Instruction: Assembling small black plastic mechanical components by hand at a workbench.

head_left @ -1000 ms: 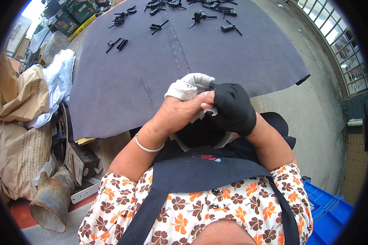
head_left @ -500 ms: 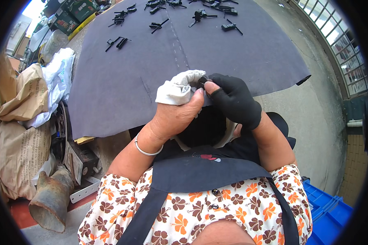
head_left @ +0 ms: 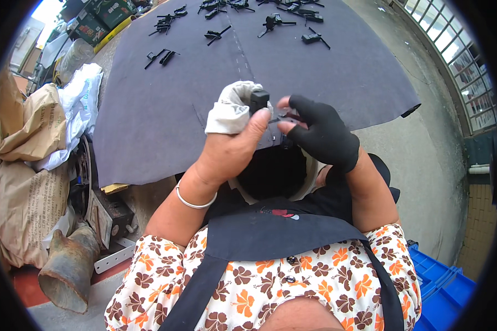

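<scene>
My left hand, in a white glove that leaves the thumb bare, pinches a small black plastic block above the near edge of the grey sheet. Just right of it is my right hand, in a black fingerless glove. Its thumb and fingers are parted. A thin dark sliver shows blurred near those fingertips; whether they touch it I cannot make out. Below both hands, between my knees, is a round container with a pale rim and a dark inside. Several black plastic parts with thin stems lie scattered on the sheet's far half.
The grey sheet covers the work surface ahead. To the left are brown paper sacks, a white bag and a rusty pipe piece. A blue crate stands at lower right. A barred metal fence runs along the far right.
My hands have come apart: the left has shifted slightly left with the black block, now more visible. The right has moved a little right, its fingers spreading.
</scene>
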`<move>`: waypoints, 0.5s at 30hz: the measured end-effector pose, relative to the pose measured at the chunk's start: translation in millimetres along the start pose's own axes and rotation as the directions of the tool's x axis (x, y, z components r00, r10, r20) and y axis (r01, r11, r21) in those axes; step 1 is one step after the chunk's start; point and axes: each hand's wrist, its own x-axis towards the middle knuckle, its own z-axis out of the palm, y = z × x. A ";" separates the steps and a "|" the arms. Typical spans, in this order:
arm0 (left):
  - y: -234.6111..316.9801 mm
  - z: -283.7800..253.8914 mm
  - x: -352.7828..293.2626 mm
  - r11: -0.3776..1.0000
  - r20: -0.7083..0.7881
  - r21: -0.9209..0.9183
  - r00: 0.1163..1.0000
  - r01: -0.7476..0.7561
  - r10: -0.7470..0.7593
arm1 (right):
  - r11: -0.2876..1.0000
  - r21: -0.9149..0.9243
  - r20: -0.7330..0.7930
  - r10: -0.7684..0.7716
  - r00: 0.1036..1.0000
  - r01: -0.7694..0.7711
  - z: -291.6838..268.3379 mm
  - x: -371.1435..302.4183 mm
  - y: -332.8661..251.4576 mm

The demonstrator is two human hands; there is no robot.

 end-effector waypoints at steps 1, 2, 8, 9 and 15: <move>3.8 -2.3 -0.2 1.000 -0.001 0.001 1.000 0.000 0.000 | 0.981 -0.192 0.079 0.027 0.997 -0.011 -2.9 0.2 1.0; 10.5 -2.5 -0.5 0.978 0.029 -0.157 0.990 0.138 -0.135 | 0.981 -0.192 0.077 0.029 0.997 -0.014 -3.5 -1.1 6.2; 9.8 -0.7 0.8 0.972 0.096 -0.092 0.974 0.216 -0.207 | 0.979 0.112 -0.016 -0.169 0.986 0.169 -2.8 -1.4 10.5; 10.8 -2.1 0.5 0.978 0.149 0.016 0.967 0.207 -0.207 | 0.981 0.165 0.003 -0.109 0.994 0.107 -3.2 -1.1 7.7; 18.2 6.0 2.7 0.940 0.315 -0.114 0.909 0.321 -0.272 | 0.949 0.316 -0.030 0.017 0.999 -0.007 9.8 -1.6 15.8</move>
